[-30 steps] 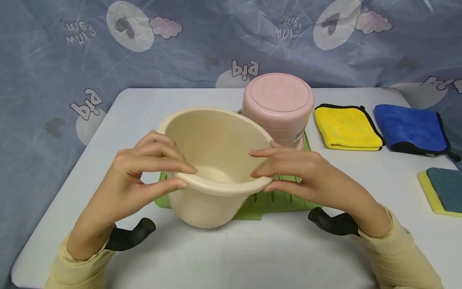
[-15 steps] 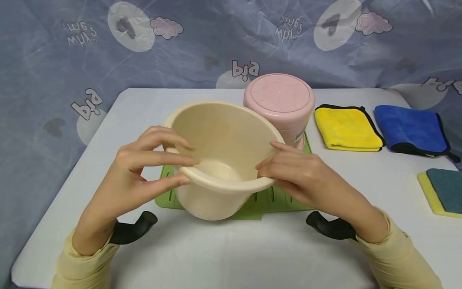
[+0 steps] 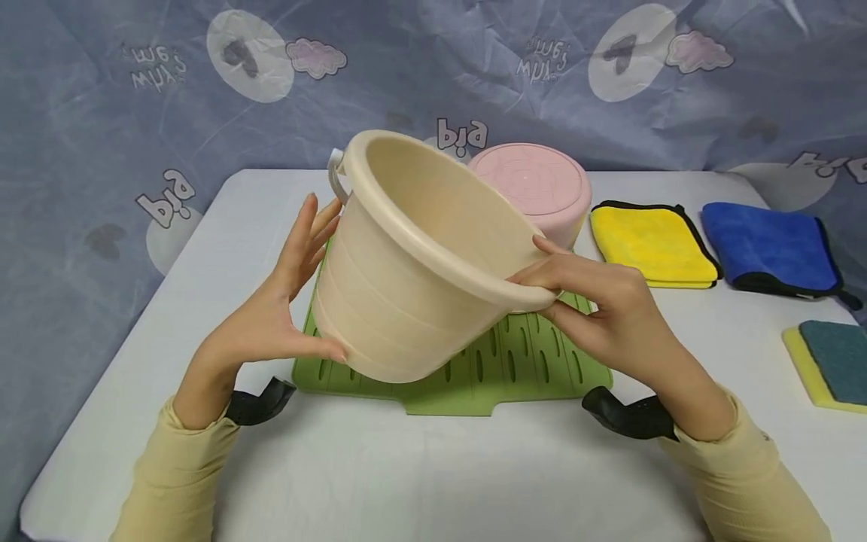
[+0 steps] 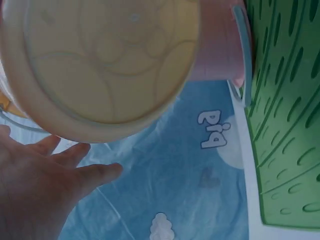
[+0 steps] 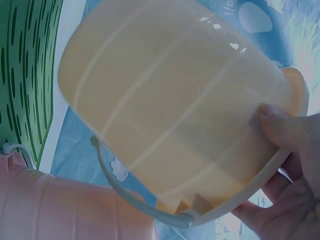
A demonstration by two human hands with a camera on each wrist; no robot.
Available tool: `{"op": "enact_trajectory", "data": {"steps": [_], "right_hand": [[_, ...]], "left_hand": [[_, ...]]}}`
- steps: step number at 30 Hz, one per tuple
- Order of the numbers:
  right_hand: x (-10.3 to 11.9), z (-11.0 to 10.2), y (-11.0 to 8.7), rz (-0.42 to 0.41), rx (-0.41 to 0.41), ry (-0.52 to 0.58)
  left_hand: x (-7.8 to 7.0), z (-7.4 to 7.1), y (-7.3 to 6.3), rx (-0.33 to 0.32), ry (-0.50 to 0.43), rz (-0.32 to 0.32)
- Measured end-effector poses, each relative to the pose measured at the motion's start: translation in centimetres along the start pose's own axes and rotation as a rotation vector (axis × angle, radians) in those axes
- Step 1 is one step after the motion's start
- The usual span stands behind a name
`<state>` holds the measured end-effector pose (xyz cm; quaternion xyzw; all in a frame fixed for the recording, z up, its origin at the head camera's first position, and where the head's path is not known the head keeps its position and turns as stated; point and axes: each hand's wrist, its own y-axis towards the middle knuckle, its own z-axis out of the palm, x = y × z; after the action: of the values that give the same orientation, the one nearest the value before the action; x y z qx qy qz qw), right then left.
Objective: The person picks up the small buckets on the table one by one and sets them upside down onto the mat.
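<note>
Holding the cream bucket (image 3: 406, 286) tilted aloft over the green mat (image 3: 488, 369), pinching its rim with the right hand (image 3: 603, 297); with the left hand (image 3: 264, 324) splayed beside its wall, cannot tell if touching. Probably best to support its base too, not trust 1 pinch, and steer clear of the pink bucket (image 3: 535, 181) behind.

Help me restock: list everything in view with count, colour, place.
Tilted bucket: 1, cream, over mat
Upturned bucket: 1, pink, on mat
Draining mat: 1, green, table centre
Folded cloths: 2, yellow, blue, right of mat
Scouring sponge: 1, green/yellow, table's right
Table: 1, white, beneath mat
Printed backdrop: 1, blue, behind table
Wrist attachments: 2, black, wrists
Sleeves: 2, pale yellow, forearms
Left hand: 1, beside tilted bucket
Right hand: 1, gripping tilted bucket
</note>
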<state>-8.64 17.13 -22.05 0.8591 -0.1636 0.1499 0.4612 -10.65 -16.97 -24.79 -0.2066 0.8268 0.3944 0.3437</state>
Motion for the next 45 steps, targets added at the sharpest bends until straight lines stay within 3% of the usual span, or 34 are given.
{"op": "enact_trajectory", "data": {"steps": [2, 5, 10, 18, 23, 26, 30, 39, 42, 45], "right_hand": [[-0.2, -0.2, -0.1, 0.013, -0.005, 0.050], [-0.4, -0.6, -0.2, 0.006, 0.012, 0.145], [-0.7, -0.7, -0.3, -0.031, 0.027, 0.267], [-1.1, -0.8, -0.3, -0.047, -0.021, 0.443], [-1.8, -1.0, -0.4, -0.027, -0.041, 0.541], [-2.0, -1.2, -0.7, 0.045, -0.064, 0.489], [-2.4, -1.6, -1.2, 0.155, -0.097, 0.473], [-3.6, -1.4, -1.4, 0.271, -0.116, 0.628], [-3.6, -1.4, -1.3, 0.296, -0.101, 0.622], [-3.4, -1.4, -1.0, 0.292, -0.079, 0.516]], "left_hand": [[0.3, 0.0, -0.1, 0.023, 0.018, -0.002], [0.5, 0.0, -0.1, 0.051, -0.041, 0.016], [1.0, 0.2, 0.5, 0.038, -0.199, 0.077], [0.8, 0.7, 0.3, 0.042, -0.289, 0.124], [0.4, 0.6, -0.3, 0.097, -0.230, 0.109], [0.2, 0.5, -0.6, 0.105, -0.140, 0.068], [0.3, 0.4, -0.6, -0.003, -0.123, 0.068], [-0.1, 0.7, -0.6, -0.250, -0.352, 0.197], [-0.4, 0.9, -0.5, -0.292, -0.403, 0.211], [-0.7, 1.0, -0.6, -0.297, -0.446, 0.180]]}}
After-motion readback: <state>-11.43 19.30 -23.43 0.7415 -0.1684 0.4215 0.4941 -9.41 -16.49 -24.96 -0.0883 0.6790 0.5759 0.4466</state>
